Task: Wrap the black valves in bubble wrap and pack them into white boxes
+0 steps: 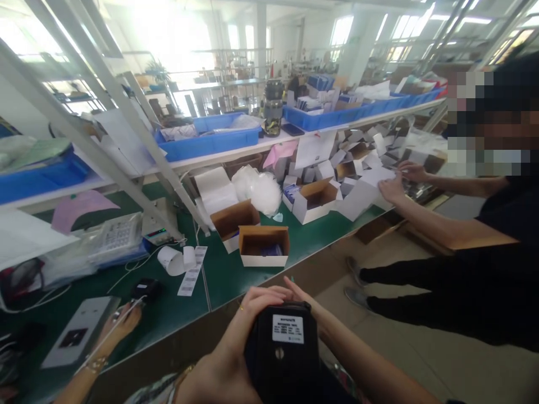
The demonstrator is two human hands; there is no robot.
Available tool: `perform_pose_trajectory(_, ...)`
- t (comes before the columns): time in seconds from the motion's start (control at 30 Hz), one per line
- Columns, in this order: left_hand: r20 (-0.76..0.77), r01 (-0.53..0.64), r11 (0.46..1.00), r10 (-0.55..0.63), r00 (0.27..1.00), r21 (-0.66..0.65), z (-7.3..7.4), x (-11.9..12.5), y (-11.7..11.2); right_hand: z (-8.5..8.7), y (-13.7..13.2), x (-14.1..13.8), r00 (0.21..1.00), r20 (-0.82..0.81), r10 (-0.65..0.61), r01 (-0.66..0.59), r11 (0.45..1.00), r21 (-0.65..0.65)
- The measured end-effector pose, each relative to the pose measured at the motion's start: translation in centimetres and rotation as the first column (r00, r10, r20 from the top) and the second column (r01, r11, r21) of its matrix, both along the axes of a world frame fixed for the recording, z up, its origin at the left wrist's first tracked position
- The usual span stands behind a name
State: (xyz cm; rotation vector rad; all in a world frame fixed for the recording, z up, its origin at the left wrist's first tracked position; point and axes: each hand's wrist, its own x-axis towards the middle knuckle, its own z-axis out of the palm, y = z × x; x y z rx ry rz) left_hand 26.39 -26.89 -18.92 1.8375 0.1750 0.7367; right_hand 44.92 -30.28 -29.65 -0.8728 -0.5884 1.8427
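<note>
Low in the middle of the view I hold a black device (pixel 286 353) with a white label (pixel 287 328) on its back. My left hand (pixel 256 308) is curled over its top left corner, a ring on one finger. My right hand (pixel 301 294) reaches in from the right behind the device's top edge, and only a few fingertips show. The device hangs in front of the near edge of the green table (pixel 236 280).
Another person's hand (pixel 122 320) with a bracelet rests at the lower left by a small black gadget (pixel 145 289). Open cardboard boxes (pixel 263 244) and a label roll (pixel 172 259) lie ahead. A co-worker's hands (pixel 396 185) handle white boxes at the right. Blue trays (pixel 210 140) line the shelf.
</note>
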Motion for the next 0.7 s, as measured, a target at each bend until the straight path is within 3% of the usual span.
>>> perform_pose_trajectory(0.1,-0.010,-0.031,0.999,0.031,0.999,0.027,-0.1,-0.2,-0.2,-0.4,-1.4,1.0,0.988,-0.153,0.022,-0.022,1.000,0.002)
perform_pose_trajectory(0.17,-0.010,-0.054,0.998,0.054,0.999,0.019,0.1,-0.4,-0.2,-0.3,-2.4,1.3,0.998,-0.057,0.028,-0.023,0.995,0.097)
perform_pose_trajectory(0.27,-0.017,-0.070,0.997,0.070,0.997,-0.025,0.3,-0.7,-0.4,0.1,-3.2,1.2,0.982,0.165,0.088,-0.128,0.959,0.252)
perform_pose_trajectory(0.33,-0.027,-0.122,0.984,0.119,0.993,-0.127,0.3,-0.9,-0.5,0.5,-3.5,0.8,0.957,0.278,0.082,-0.173,0.931,0.322)
perform_pose_trajectory(0.4,-0.037,-0.220,0.924,0.220,0.975,-0.312,-0.2,-0.9,-0.5,0.9,-3.8,0.5,0.952,0.304,0.026,-0.142,0.920,0.366)
perform_pose_trajectory(0.47,-0.015,-0.308,0.782,0.358,0.934,-0.541,-1.1,-0.8,-0.5,1.4,-4.1,0.9,0.961,0.278,-0.007,-0.101,0.923,0.371)
perform_pose_trajectory(0.6,-0.038,-0.328,0.337,0.644,0.764,-0.883,-2.6,-0.9,0.1,1.7,-3.6,3.2,0.932,0.357,0.057,-0.153,0.957,0.247)
perform_pose_trajectory(0.63,-0.077,-0.320,0.240,0.679,0.730,-0.916,-2.7,-1.0,0.3,1.4,-3.1,3.4,0.904,0.427,0.003,-0.107,0.970,0.220)
perform_pose_trajectory(0.7,-0.124,-0.287,0.114,0.708,0.695,-0.951,-2.5,-0.9,0.8,0.4,-1.6,2.3,0.782,0.586,-0.211,0.054,0.960,0.274)
